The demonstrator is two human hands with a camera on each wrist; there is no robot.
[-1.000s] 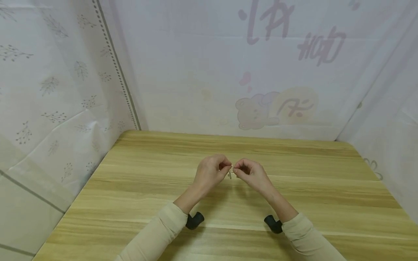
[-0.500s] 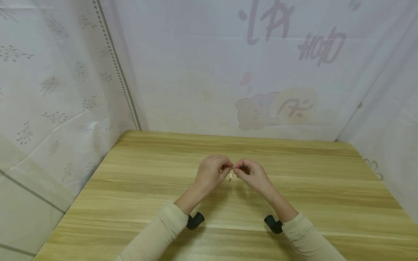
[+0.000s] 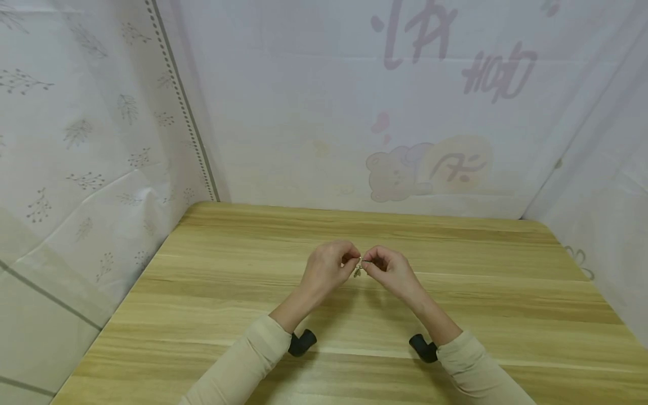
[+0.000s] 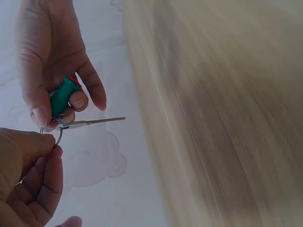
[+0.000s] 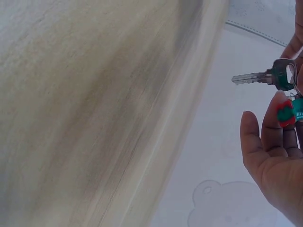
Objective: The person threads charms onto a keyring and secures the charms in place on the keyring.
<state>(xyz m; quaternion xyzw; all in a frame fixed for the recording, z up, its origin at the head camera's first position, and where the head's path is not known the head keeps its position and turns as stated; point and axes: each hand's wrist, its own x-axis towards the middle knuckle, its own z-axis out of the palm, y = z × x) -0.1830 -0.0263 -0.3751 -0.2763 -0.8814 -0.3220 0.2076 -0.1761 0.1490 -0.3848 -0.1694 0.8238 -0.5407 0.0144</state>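
Over the middle of the table, my left hand (image 3: 326,267) and right hand (image 3: 395,270) meet at the fingertips. Thumb and finger of the left hand pinch a thin metal key ring (image 4: 59,137) in the left wrist view. A small green charm with a red end (image 4: 64,97) sits within the fingers of my right hand (image 5: 279,165), whose thumb and fingertip are at the ring too. From the ring a metal key (image 5: 258,77) with a dark green head sticks out; its head shows in the right wrist view. Part of the ring is hidden behind fingertips.
A wood-grain table (image 3: 228,315) lies beneath both hands. Black bent pieces show beside the left forearm (image 3: 304,343) and the right forearm (image 3: 423,349). Printed white curtains (image 3: 283,112) hang behind the table and at its sides.
The fingertips came together half a second ago and are now slightly apart. The key hung lower and straighter then; now it is tilted. Both forearms have stayed in place.
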